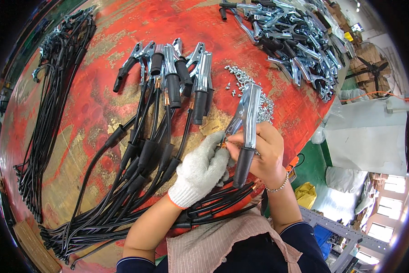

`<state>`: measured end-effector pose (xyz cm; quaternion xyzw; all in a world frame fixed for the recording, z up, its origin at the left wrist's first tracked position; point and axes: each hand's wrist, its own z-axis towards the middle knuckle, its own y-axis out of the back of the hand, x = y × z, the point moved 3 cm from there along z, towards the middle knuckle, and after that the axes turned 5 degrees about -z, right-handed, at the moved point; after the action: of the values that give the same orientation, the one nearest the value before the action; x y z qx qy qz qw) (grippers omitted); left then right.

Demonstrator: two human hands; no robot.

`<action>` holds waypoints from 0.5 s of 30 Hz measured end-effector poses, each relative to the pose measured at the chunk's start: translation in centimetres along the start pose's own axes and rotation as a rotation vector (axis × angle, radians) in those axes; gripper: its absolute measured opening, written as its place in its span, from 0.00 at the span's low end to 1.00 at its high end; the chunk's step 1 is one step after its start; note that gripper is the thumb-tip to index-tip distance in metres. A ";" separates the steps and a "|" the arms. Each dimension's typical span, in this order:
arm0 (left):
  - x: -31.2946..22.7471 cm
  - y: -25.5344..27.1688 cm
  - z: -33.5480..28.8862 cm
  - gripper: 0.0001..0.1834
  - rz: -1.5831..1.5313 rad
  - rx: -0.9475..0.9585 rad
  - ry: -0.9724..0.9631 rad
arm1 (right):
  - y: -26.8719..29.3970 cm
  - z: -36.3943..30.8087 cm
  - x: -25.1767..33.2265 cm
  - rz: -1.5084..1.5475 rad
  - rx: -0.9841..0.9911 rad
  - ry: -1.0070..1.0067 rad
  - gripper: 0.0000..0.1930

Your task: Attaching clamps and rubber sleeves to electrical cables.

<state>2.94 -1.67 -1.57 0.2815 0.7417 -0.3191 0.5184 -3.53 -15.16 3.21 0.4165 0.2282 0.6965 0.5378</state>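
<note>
My left hand (200, 168), in a white knit glove with an orange cuff, is closed on a metal clamp (251, 113) with a black handle sleeve, near a bit of copper-coloured wire. The clamp stands tilted in front of me, jaws pointing away. My right hand (268, 154), bare with a beaded bracelet, pinches at that same spot beside the left fingertips, its other fingers behind the clamp. What lies between the fingertips is too small to make out. Just beyond is a scattered heap of small silver screws (245, 79). Black cables (222, 200) with bare copper ends run beneath my hands.
Left of my hands, several finished-looking clamps (170, 68) sit on black cables. A cable bundle (54, 113) lies at the far left. Loose clamps are piled (295, 41) at the far right of the worn red table (109, 27). A fan (372, 68) stands beyond its right edge.
</note>
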 end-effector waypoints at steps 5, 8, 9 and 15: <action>-0.1 -0.1 0.0 0.22 -0.051 0.012 0.019 | 0.0 -0.1 -0.1 0.011 -0.005 -0.017 0.13; 0.1 0.0 0.0 0.22 -0.022 0.015 0.016 | -0.2 -0.4 -0.1 0.016 -0.005 -0.034 0.13; 0.1 0.1 -0.1 0.22 -0.009 0.013 0.010 | -0.2 -0.4 -0.1 0.023 -0.007 -0.031 0.13; 0.4 -0.1 0.1 0.21 -0.020 -0.006 0.014 | -0.9 -0.8 -0.5 0.027 -0.047 0.020 0.11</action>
<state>2.81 -1.77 -1.94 0.2748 0.7491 -0.3201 0.5107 -3.68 -15.22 1.94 0.3998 0.2113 0.7129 0.5360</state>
